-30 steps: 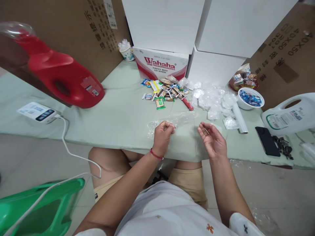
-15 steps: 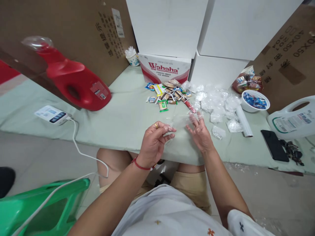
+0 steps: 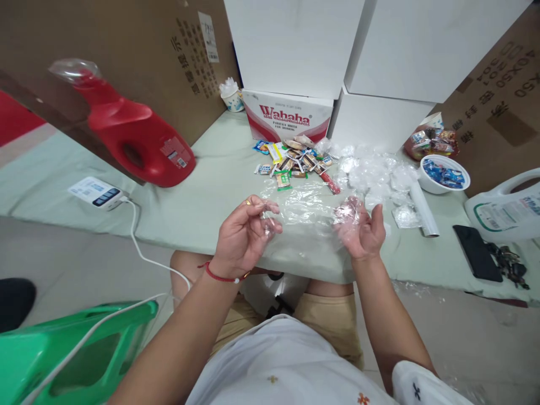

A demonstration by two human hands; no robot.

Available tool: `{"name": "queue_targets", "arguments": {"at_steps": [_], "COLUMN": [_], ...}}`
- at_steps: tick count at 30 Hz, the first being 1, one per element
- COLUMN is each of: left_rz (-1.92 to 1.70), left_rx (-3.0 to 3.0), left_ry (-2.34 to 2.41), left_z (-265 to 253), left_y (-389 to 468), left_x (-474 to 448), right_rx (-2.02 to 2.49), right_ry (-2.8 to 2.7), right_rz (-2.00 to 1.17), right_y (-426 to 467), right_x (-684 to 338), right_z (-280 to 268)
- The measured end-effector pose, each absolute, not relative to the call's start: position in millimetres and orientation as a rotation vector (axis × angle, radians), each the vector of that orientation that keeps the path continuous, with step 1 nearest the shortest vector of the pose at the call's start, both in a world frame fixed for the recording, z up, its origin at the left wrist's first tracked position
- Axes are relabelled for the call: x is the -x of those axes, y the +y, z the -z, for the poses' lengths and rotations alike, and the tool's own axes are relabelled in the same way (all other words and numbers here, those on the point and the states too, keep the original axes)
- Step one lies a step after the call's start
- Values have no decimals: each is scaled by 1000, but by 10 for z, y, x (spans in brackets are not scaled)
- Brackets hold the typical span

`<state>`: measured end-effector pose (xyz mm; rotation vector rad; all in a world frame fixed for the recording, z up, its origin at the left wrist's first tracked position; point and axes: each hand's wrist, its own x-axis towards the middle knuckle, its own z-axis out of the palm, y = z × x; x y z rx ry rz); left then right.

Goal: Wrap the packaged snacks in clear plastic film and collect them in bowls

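A thin sheet of clear plastic wrap (image 3: 301, 205) stretches, crinkled, between my two hands above the near edge of the table. My left hand (image 3: 244, 233), with a ring and a red bracelet, holds its left end with curled fingers. At the other end, the wrap clings over the fingers of my right hand (image 3: 360, 228), which is palm up with the thumb sticking out. Just beyond lies a pile of small wrapped snacks (image 3: 291, 160), with a green-edged packet (image 3: 283, 180) nearest. To its right are many clear wrapped bundles (image 3: 371, 171), their contents unclear.
A roll of plastic wrap (image 3: 423, 211), a white bowl (image 3: 442, 187) of blue packets, a phone (image 3: 476, 253) and keys (image 3: 508, 264) are on the right. A red jug (image 3: 139, 138) and a white charger (image 3: 96, 192) stand left. White boxes (image 3: 291, 45) rise behind.
My hands have moved apart, the left one leftward and the right one slightly rightward. The plastic wrap is now spread wider between them, and my right hand has turned palm up.
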<state>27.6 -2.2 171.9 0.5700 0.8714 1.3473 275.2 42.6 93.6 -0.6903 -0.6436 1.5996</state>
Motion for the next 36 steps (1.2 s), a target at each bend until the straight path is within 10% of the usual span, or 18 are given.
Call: {"name": "queue_targets", "arguments": {"at_steps": [8,27,36], "left_rz": [-1291,-1618,-710], "left_rx": [-418,-1089,-2102], "left_ry": [905,1035,970], "left_z": [-1501,-1710,-1188], "left_y": [123,633,73], "left_x": [-139,173,322], "right_rx": [507,915,1049], "right_ry": [-829,-1196,-1596], "right_rz": [-1870,-1196,-1062], "right_y": [291,1133,748], "right_x": [-2468,-3041,-3368], "right_z": [-773,-1320,-626]}}
